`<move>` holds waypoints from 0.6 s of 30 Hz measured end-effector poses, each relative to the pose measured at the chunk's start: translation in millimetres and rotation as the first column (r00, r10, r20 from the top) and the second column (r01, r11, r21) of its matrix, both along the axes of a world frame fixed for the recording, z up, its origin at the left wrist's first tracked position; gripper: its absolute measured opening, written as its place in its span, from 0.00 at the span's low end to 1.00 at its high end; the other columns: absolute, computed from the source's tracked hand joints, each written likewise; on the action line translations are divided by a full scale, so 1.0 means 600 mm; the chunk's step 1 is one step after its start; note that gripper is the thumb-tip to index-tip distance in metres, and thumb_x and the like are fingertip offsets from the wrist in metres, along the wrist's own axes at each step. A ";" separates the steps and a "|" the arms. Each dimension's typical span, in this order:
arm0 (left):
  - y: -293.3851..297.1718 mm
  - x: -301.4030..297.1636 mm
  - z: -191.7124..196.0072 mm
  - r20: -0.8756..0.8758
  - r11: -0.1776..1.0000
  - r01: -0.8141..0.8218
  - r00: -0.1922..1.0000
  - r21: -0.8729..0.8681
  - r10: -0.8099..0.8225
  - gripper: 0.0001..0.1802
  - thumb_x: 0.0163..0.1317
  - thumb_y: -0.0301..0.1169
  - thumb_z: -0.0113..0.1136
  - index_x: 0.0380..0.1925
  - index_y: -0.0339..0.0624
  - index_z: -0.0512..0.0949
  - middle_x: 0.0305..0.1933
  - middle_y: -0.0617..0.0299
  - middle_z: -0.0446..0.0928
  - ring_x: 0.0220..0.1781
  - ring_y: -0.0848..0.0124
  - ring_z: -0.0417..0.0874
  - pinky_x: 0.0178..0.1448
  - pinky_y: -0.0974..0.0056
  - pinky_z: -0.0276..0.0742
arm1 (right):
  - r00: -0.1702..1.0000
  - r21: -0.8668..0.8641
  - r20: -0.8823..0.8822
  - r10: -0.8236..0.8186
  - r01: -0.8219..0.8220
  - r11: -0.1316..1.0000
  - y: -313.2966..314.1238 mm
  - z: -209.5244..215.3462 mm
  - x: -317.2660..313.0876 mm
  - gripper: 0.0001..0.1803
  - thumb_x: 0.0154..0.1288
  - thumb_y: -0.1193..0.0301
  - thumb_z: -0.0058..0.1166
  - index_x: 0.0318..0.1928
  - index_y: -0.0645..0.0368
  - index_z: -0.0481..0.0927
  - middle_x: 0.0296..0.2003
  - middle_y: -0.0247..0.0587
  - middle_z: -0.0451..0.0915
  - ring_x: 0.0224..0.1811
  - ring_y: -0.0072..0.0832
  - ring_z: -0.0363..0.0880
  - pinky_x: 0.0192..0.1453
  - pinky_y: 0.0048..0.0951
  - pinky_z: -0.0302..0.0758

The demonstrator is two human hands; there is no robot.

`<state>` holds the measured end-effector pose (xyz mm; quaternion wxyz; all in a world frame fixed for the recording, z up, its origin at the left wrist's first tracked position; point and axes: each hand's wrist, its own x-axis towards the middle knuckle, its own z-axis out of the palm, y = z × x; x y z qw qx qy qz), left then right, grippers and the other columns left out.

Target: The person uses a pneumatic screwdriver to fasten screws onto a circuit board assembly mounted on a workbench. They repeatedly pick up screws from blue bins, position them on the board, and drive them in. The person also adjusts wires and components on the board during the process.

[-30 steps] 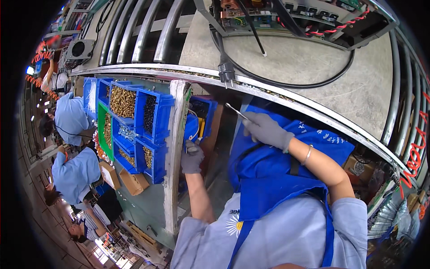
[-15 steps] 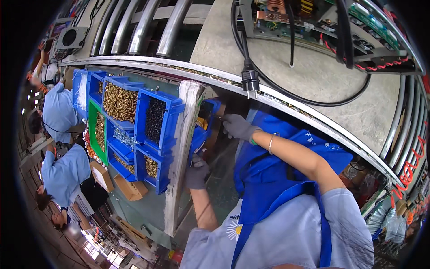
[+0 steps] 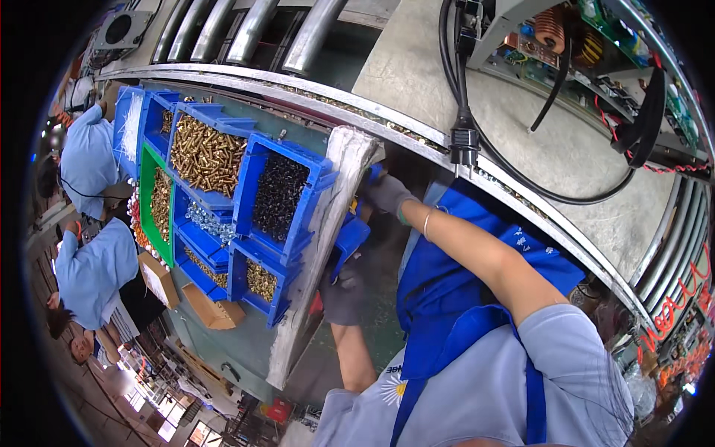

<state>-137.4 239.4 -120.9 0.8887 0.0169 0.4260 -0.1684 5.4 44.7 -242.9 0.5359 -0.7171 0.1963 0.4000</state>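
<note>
My right hand (image 3: 387, 195), in a grey glove, reaches in beside the far end of the whitish, worn bench edge (image 3: 316, 249). Its fingertips are partly hidden near a bit of blue plastic. Below it, under that edge, a blue bin (image 3: 351, 237) shows only in part, with something yellow at its far side. My left hand (image 3: 345, 292), also gloved in grey, is at the near end of this bin. Motion blurs its fingers, so its grip is unclear. Whatever lies deeper under the edge is hidden by shadow.
On the bench left stand blue bins (image 3: 237, 195) of brass-coloured fasteners (image 3: 205, 156), black small parts (image 3: 281, 197) and silvery pieces, plus a green bin (image 3: 146, 186). A plug (image 3: 465, 141) on a black cable hangs over the conveyor rail. Two co-workers in light blue (image 3: 97, 261) are at left.
The view has shifted, so the bench bins look larger and nearer. My right hand has gone closer in by the bench edge. The left hand stays by the lower blue bin.
</note>
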 end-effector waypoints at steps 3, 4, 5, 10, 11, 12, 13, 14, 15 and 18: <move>-0.008 0.008 0.009 -0.053 0.996 0.011 0.999 0.085 -0.006 0.31 0.69 0.36 0.50 0.55 0.11 0.63 0.21 0.75 0.64 0.20 0.83 0.65 0.23 0.73 0.62 | 0.927 0.254 -0.213 -0.308 0.357 0.899 0.008 -0.033 -0.031 0.18 0.63 0.56 0.62 0.41 0.59 0.84 0.33 0.38 0.83 0.34 0.28 0.82 0.38 0.30 0.79; -0.011 0.011 0.010 -0.026 0.998 0.022 0.999 0.066 -0.020 0.30 0.69 0.36 0.50 0.54 0.12 0.64 0.21 0.74 0.65 0.20 0.83 0.65 0.23 0.73 0.62 | 0.908 0.292 -0.211 -0.362 0.412 0.863 0.009 -0.038 -0.034 0.18 0.63 0.56 0.62 0.40 0.59 0.84 0.32 0.37 0.83 0.32 0.27 0.82 0.37 0.30 0.79; -0.011 0.014 0.011 0.001 0.998 0.033 0.999 0.047 -0.033 0.28 0.69 0.36 0.49 0.53 0.13 0.65 0.21 0.73 0.66 0.20 0.82 0.66 0.22 0.73 0.63 | 0.885 0.328 -0.210 -0.415 0.463 0.823 0.014 -0.042 -0.032 0.17 0.63 0.57 0.63 0.40 0.59 0.84 0.31 0.36 0.83 0.31 0.27 0.82 0.36 0.29 0.79; -0.014 0.013 0.014 -0.025 0.998 0.020 1.000 0.058 -0.019 0.25 0.69 0.36 0.49 0.53 0.18 0.66 0.25 0.68 0.69 0.21 0.81 0.68 0.21 0.73 0.64 | 0.780 0.283 -0.250 -0.574 0.626 0.727 0.039 -0.099 -0.023 0.15 0.62 0.60 0.63 0.37 0.61 0.85 0.28 0.37 0.84 0.26 0.27 0.81 0.33 0.32 0.78; -0.010 0.013 0.012 -0.035 0.999 0.031 0.999 0.041 -0.030 0.28 0.70 0.36 0.49 0.56 0.16 0.63 0.27 0.66 0.69 0.21 0.81 0.66 0.22 0.73 0.62 | 0.810 0.229 -0.196 -0.553 0.586 0.777 0.042 -0.100 -0.018 0.16 0.62 0.60 0.63 0.37 0.62 0.85 0.27 0.38 0.84 0.25 0.28 0.81 0.32 0.33 0.78; -0.009 0.015 0.011 -0.045 0.999 0.043 0.998 0.024 -0.042 0.31 0.70 0.37 0.50 0.59 0.14 0.61 0.29 0.64 0.69 0.21 0.81 0.64 0.23 0.72 0.61 | 0.838 0.171 -0.144 -0.527 0.545 0.821 0.042 -0.100 -0.015 0.17 0.61 0.59 0.62 0.36 0.63 0.85 0.27 0.40 0.84 0.25 0.29 0.82 0.32 0.34 0.78; -0.016 0.020 0.016 -0.073 0.997 0.045 0.997 0.063 -0.040 0.33 0.70 0.38 0.50 0.60 0.13 0.60 0.29 0.65 0.69 0.21 0.81 0.64 0.23 0.73 0.61 | 0.865 0.111 -0.096 -0.492 0.501 0.859 0.041 -0.103 -0.013 0.17 0.61 0.59 0.62 0.36 0.63 0.85 0.26 0.42 0.84 0.25 0.29 0.82 0.32 0.34 0.78; -0.019 0.023 0.021 -0.101 0.994 0.036 0.995 0.102 -0.026 0.34 0.70 0.38 0.50 0.60 0.13 0.60 0.29 0.65 0.69 0.21 0.82 0.64 0.23 0.73 0.61 | 0.891 0.070 -0.041 -0.451 0.453 0.889 0.037 -0.085 -0.009 0.18 0.60 0.59 0.62 0.35 0.64 0.85 0.26 0.44 0.84 0.25 0.30 0.82 0.32 0.34 0.78; -0.022 0.027 0.025 -0.117 0.994 0.023 0.993 0.104 -0.010 0.34 0.70 0.39 0.51 0.60 0.13 0.60 0.29 0.65 0.69 0.21 0.82 0.64 0.23 0.74 0.60 | 0.913 0.026 0.012 -0.407 0.407 0.913 0.028 -0.067 -0.008 0.18 0.60 0.59 0.63 0.34 0.65 0.85 0.26 0.46 0.84 0.25 0.30 0.83 0.31 0.35 0.77; -0.026 0.025 0.037 -0.143 0.998 -0.052 0.988 0.037 0.056 0.33 0.69 0.41 0.52 0.58 0.16 0.63 0.30 0.66 0.70 0.21 0.83 0.64 0.23 0.75 0.60 | 0.938 -0.094 0.012 -0.346 0.345 0.934 0.006 0.012 -0.007 0.19 0.58 0.58 0.62 0.33 0.66 0.85 0.25 0.48 0.83 0.25 0.32 0.83 0.31 0.35 0.77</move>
